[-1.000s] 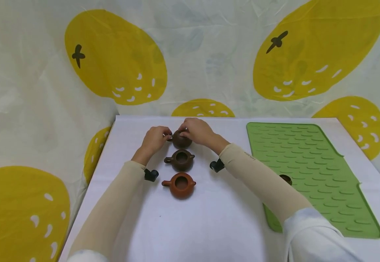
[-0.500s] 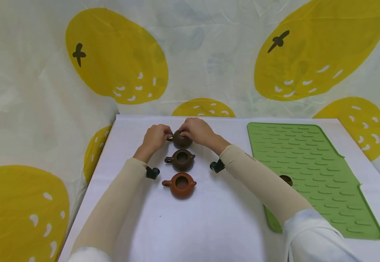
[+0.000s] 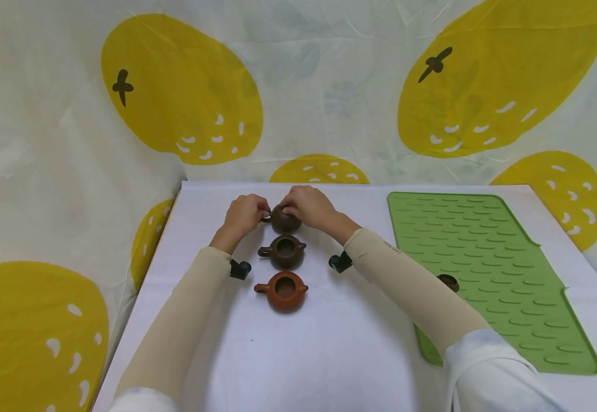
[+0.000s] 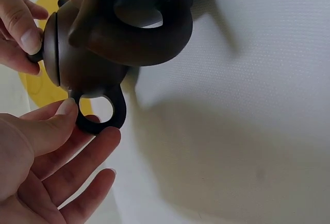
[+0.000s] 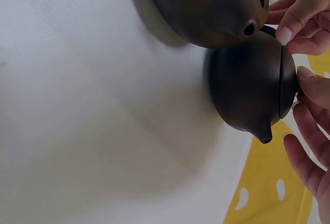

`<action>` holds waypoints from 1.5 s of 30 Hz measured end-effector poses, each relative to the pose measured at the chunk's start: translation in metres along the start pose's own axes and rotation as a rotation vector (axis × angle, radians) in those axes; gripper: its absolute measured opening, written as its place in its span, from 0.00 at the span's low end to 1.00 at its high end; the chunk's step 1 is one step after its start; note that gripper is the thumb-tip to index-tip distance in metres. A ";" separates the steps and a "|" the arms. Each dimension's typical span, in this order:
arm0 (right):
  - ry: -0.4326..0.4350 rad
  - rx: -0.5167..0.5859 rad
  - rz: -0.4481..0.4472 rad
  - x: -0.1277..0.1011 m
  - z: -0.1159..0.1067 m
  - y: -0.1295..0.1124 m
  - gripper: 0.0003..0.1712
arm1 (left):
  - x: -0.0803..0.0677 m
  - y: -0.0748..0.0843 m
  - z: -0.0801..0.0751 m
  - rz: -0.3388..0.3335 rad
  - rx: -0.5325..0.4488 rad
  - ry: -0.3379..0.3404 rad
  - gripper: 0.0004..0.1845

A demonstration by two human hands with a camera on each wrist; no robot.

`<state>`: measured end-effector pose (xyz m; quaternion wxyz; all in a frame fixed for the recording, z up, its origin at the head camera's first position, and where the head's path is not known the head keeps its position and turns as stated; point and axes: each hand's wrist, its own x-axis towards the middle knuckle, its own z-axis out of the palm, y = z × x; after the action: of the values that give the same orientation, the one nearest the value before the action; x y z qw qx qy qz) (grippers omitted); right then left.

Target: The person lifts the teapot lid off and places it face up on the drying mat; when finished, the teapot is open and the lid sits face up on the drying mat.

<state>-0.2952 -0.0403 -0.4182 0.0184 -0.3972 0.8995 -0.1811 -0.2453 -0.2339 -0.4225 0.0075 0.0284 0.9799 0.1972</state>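
Observation:
A dark brown teapot (image 3: pixel 285 221) stands farthest back in a row of three. My left hand (image 3: pixel 245 217) pinches its ring handle (image 4: pixel 119 108) between thumb and fingers. On top, the thumb and fingers of my right hand (image 3: pixel 313 207) pinch the knob of the lid (image 4: pixel 50 54). That lid sits on the pot's mouth, with a thin dark seam below it in both wrist views. Nearer to me is a second dark brown teapot (image 3: pixel 284 263), lidless. A reddish-orange teapot (image 3: pixel 286 304), also lidless, stands closest. All three handles point left.
To the right lies a green ridged mat (image 3: pixel 483 240). A small dark brown piece (image 3: pixel 449 281) rests on it, partly hidden by my right sleeve. White cloth covers the table (image 3: pixel 298 366), and a fruit-print curtain (image 3: pixel 324 86) hangs behind.
My left hand has shifted very slightly at the far teapot's handle. The right hand stays on the lid knob, and the teapots keep their places.

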 end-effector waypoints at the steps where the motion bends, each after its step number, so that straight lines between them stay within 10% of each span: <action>1: -0.001 0.000 0.004 0.000 0.000 0.000 0.13 | 0.000 0.000 0.000 0.000 0.000 0.000 0.06; 20: 0.050 0.103 0.054 -0.025 -0.028 0.005 0.16 | -0.006 0.002 0.000 -0.007 0.034 -0.017 0.07; 45: 0.059 -0.030 0.175 -0.157 -0.098 0.103 0.12 | -0.006 0.005 -0.002 0.000 0.055 -0.052 0.10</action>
<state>-0.2784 0.1674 -0.3788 0.0014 -0.3118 0.9335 -0.1768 -0.2390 -0.2303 -0.4184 0.0320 0.0337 0.9845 0.1691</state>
